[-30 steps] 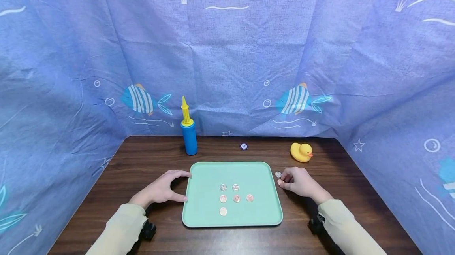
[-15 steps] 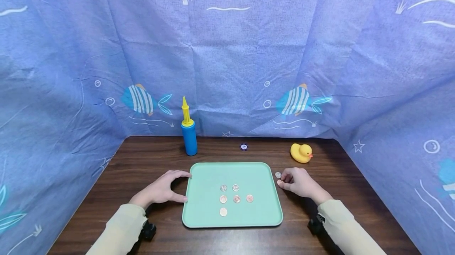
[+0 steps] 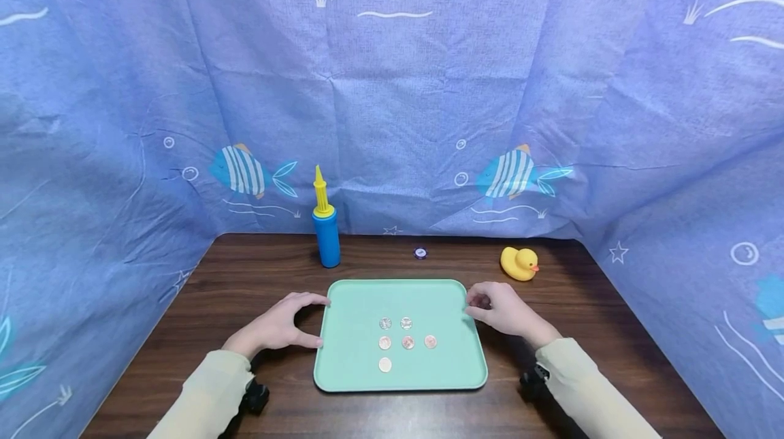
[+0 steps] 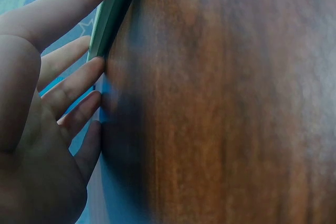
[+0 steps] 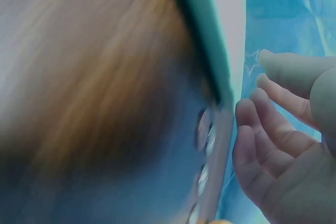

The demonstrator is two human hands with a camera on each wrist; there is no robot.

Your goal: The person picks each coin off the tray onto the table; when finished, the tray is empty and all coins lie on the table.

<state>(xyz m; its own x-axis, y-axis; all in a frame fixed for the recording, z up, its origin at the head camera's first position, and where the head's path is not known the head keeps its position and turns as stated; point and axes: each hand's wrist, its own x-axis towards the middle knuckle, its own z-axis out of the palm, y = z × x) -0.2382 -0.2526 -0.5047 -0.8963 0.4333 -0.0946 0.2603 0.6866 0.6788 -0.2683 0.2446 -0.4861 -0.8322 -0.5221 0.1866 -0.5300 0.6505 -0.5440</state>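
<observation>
A mint-green tray (image 3: 355, 303) lies on the dark wooden table (image 3: 257, 269). Several coins (image 3: 407, 342) sit in loose rows at its middle. My left hand (image 3: 320, 320) rests against the tray's left edge, thumb and forefinger spread in a C. In the left wrist view its straight fingers (image 4: 79, 82) touch the tray rim (image 4: 113, 9). My right hand (image 3: 474, 304) hovers at the tray's far right corner, over the rim. In the right wrist view its fingers (image 5: 262, 124) are loosely bent beside the tray rim (image 5: 210, 51), with nothing seen between them.
A blue pump bottle with a yellow nozzle (image 3: 326, 235) stands behind the tray on the left. A yellow rubber duck (image 3: 519, 263) and a small dark disc (image 3: 419, 252) sit at the back. Blue fish-print cloth (image 3: 392, 119) walls the table on three sides.
My right hand has moved left and a little back, from the table beside the tray to the tray's right corner. It now covers the lone coin that lay on the table. The left hand has stayed put.
</observation>
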